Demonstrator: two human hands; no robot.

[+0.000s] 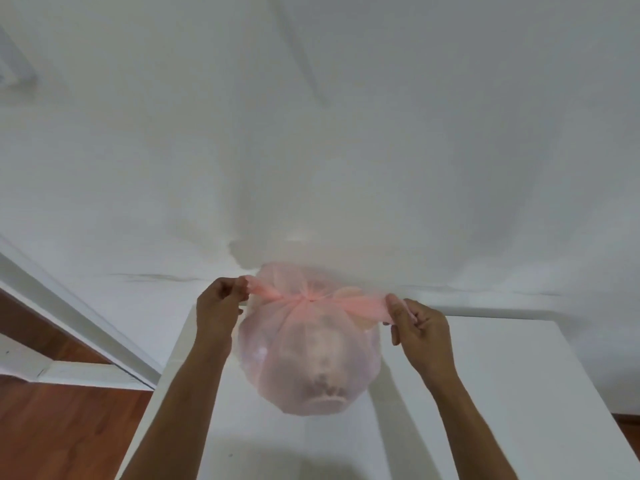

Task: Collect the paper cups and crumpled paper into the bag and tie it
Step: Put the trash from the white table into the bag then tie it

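Note:
A pink see-through bag (308,358) bulges over the white table (485,375), with pale paper cups and crumpled paper dimly showing through its skin. Its mouth is gathered into a knot (308,299) near the top. Two twisted ends stretch sideways from the knot. My left hand (221,303) pinches the left end. My right hand (419,323) pinches the right end. Both ends look taut.
A white wall (311,133) rises just behind the table. At the left, a white skirting board (69,317) runs above a brown wooden floor (69,427). The table's left edge runs down past my left forearm.

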